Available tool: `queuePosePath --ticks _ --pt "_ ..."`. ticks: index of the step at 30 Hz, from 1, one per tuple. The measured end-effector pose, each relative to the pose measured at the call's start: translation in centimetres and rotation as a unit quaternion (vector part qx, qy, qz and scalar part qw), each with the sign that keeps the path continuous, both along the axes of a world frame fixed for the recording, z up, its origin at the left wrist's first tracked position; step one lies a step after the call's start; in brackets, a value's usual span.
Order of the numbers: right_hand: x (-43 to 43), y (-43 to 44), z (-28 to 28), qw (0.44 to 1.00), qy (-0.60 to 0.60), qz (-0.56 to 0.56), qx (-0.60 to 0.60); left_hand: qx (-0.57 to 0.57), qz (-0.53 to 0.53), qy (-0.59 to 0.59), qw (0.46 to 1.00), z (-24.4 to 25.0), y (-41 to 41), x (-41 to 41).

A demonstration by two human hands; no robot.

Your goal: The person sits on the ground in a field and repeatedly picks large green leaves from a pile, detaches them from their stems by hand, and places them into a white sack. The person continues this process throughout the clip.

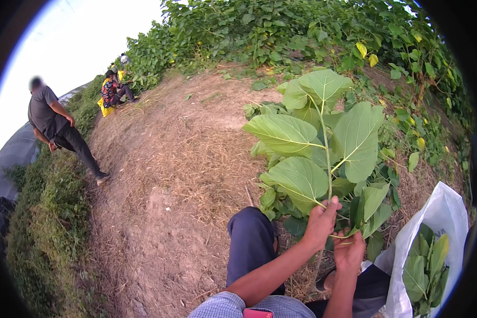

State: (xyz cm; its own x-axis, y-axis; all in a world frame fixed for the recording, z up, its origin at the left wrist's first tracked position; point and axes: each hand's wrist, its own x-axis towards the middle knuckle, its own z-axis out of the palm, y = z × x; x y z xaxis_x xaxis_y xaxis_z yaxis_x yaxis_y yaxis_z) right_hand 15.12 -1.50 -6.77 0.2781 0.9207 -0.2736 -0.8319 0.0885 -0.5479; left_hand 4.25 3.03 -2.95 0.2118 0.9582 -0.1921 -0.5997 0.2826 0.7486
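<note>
My left hand point(322, 222) grips the stem of a leafy branch point(326, 147) that stands upright before me, its broad, toothed green leaves spreading to both sides. To its right and a little lower, my right hand point(349, 246) holds several picked leaves point(371, 210) by their stalks. Beyond the branch lies a heap of cut leafy branches point(268, 200), partly hidden by it. At my right side stands an open white woven sack point(407, 230) with green leaves point(429, 262) inside.
Dry grass litters the dirt path point(175, 159). Dense leafy bushes point(262, 31) line the far side and the right. At left, a person point(55, 119) walks near overgrown plants point(51, 206); another person point(113, 91) sits farther off by yellow bags point(104, 108).
</note>
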Motion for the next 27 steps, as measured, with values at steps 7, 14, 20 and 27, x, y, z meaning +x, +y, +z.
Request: queuePosePath --ticks 7,14,20,27 --pt "0.2 0.3 -2.6 0.996 0.046 0.073 -0.026 0.072 -0.038 0.068 0.994 -0.1 -1.0 0.7" --pt "1.3 0.0 -4.6 0.988 0.016 0.084 -0.127 0.143 -0.076 0.111 0.981 1.0 -1.6 0.1" --pt "0.7 -1.6 -3.5 0.98 -0.078 0.177 -0.04 0.226 -0.156 0.079 0.958 1.7 -1.3 -0.3" --pt "-0.1 -1.4 -2.9 0.978 -0.044 0.204 -0.007 0.213 -0.216 0.053 0.951 1.5 -1.7 -0.7"
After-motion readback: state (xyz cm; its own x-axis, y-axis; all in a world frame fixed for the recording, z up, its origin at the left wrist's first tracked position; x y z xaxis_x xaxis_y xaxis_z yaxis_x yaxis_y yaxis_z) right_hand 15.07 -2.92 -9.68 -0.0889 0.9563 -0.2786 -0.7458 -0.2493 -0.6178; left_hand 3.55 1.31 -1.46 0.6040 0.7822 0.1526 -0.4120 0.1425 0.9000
